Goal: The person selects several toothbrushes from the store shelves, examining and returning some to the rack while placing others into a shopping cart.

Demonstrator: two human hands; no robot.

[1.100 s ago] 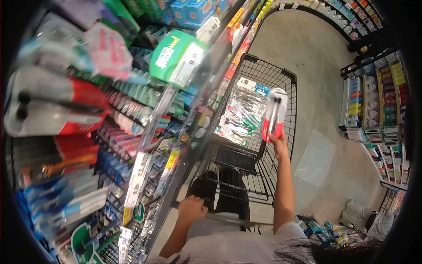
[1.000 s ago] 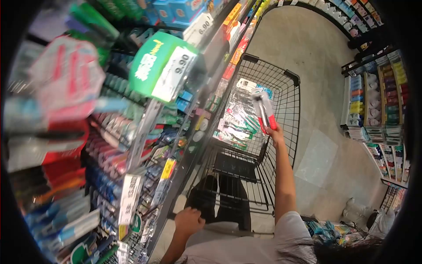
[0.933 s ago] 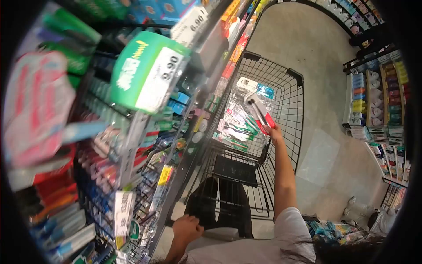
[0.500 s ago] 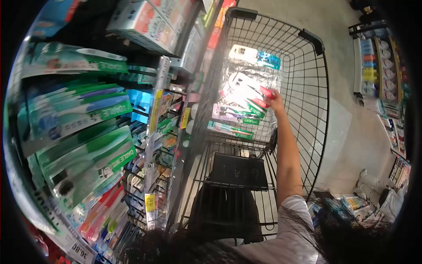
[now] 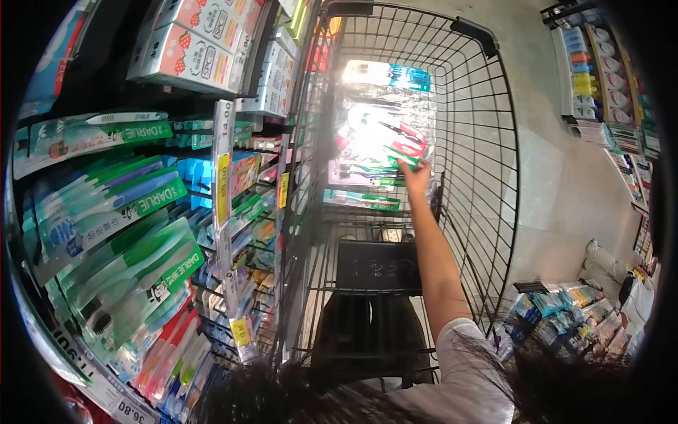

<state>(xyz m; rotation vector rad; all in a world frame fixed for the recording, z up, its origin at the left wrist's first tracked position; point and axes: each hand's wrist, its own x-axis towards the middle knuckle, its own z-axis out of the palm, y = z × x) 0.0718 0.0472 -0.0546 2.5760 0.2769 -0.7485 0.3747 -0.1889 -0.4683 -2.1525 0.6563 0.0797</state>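
Observation:
My right hand (image 5: 415,175) reaches into a black wire shopping cart (image 5: 474,37), with thumb and fingers closed at the green end of a toothbrush pack (image 5: 404,157). Just beyond my fingers rests a red-edged pack (image 5: 413,139), its middle washed out by glare. Nearer to me in the cart lie a pink-and-green toothbrush pack (image 5: 364,174) and a pale green toothbrush pack (image 5: 361,198). At the far end sits a white-and-blue pack (image 5: 409,76). My left hand is out of view.
On the left, a shelf rack holds hanging toothbrush packs (image 5: 134,205) and stacked white boxes (image 5: 187,53), with price tags (image 5: 223,187) along it. Shelves of goods (image 5: 586,78) stand across the aisle. At lower right, part of a person (image 5: 607,265) shows beside a display of packs (image 5: 572,311).
My right hand has let go of the red pack, which now lies in the cart, and moved toward me onto the green-ended toothbrush pack. The view has shifted slightly.

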